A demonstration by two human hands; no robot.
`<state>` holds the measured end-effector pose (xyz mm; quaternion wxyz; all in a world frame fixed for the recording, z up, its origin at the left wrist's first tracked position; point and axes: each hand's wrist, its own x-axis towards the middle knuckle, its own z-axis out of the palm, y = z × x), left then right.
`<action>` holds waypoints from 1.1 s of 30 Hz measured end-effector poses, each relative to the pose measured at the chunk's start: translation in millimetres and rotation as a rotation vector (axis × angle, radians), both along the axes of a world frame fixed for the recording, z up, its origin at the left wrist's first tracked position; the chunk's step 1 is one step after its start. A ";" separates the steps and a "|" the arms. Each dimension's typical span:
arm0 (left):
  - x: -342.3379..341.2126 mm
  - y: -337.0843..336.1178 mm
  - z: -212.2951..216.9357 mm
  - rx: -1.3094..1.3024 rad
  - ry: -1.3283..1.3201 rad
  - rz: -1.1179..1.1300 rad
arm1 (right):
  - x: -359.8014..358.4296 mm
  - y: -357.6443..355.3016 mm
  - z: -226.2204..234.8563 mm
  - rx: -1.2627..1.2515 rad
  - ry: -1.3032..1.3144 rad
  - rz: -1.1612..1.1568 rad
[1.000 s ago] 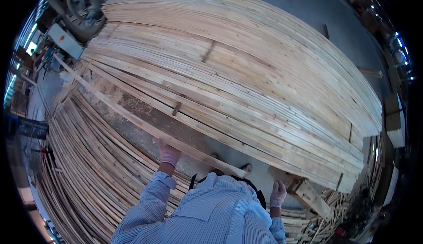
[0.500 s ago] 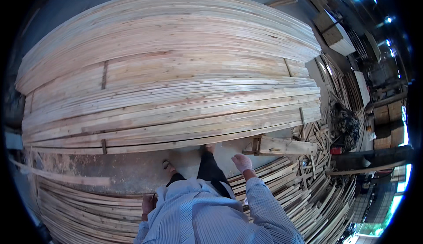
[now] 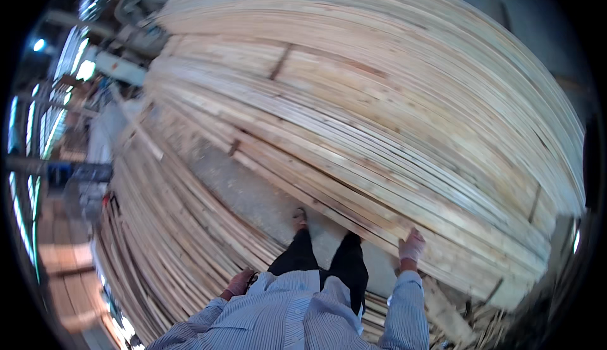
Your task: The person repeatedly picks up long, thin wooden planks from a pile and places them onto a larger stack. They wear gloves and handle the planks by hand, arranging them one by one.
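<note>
My right hand (image 3: 412, 246), in a pale glove, lies against the lower edge of a tall stack of long pale wooden planks (image 3: 379, 116) that fills the upper right. Its fingers are spread over the edge of a plank; I cannot tell whether they grip it. My left hand (image 3: 240, 282), also gloved, hangs by my hip beside a low pile of thin wooden strips (image 3: 171, 236). Its fingers look curled, and nothing shows in it. My striped shirt and dark trousers (image 3: 316, 268) fill the lower middle.
I stand on a narrow strip of grey concrete floor (image 3: 253, 192) between the tall stack and the low pile. Short offcuts (image 3: 452, 315) lie at the lower right. Machinery and bright lights (image 3: 82, 72) are far off at the left.
The view has swung round, so the tall stack now runs to the right. The long strip across both hands a second ago is gone. My right hand now rests on the stack's edge.
</note>
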<state>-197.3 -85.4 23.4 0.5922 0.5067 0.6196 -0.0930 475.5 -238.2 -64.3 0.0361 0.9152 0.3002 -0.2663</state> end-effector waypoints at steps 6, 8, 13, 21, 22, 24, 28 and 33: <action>88.9 -70.5 75.1 -0.328 0.076 0.779 | 40.0 19.1 -44.7 -0.195 -0.115 0.249; 92.8 -86.2 87.4 -0.212 0.156 0.474 | 45.9 21.9 -54.1 -0.266 -0.107 0.281; 100.1 -91.3 92.6 0.067 0.286 -0.051 | 60.2 27.8 -69.8 0.049 0.043 0.061; 99.0 -31.3 44.1 0.270 0.183 -0.488 | 54.7 14.0 -6.8 -0.150 0.064 0.483; 94.9 -24.1 25.9 0.126 0.085 -0.333 | 43.3 6.9 12.4 -0.011 0.080 0.435; 83.6 -8.0 -14.5 -0.176 -0.178 0.100 | 28.1 -7.3 33.0 -0.006 0.281 0.296; 124.2 29.9 -35.6 -0.295 -0.385 0.539 | -2.7 -30.3 97.7 -0.074 0.889 0.117; 173.4 80.1 -46.0 -0.273 -0.727 0.609 | -44.9 -92.6 149.0 0.221 0.729 0.659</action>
